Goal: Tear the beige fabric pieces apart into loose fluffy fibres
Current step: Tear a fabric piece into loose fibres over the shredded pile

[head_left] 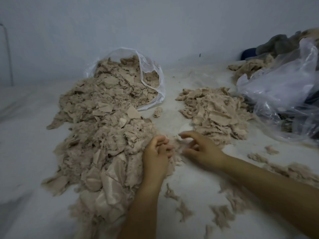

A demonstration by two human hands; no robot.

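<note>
Between the two beige heaps, near the floor's front edge: left hand curled, pinching a fabric piece at the big pile's right rim; right hand fingers spread, loosely hooked over the same tuft, grip unclear through blur.

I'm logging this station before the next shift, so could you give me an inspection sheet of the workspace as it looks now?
Surface: pale sheet, dusted with beige fluff and small torn scraps.
Job's things: large beige fabric pile spilling from an open clear bag; smaller pile to its right.
Clutter: crumpled clear plastic bag at right; grey and dark cloth behind it.
Grips: left hand rests on the large pile's edge, fingers curled; right hand blurred, fingers spread over wispy fibres.
Cables: nothing seen.
Surroundings: plain pale wall; thin metal bar at far left.
</note>
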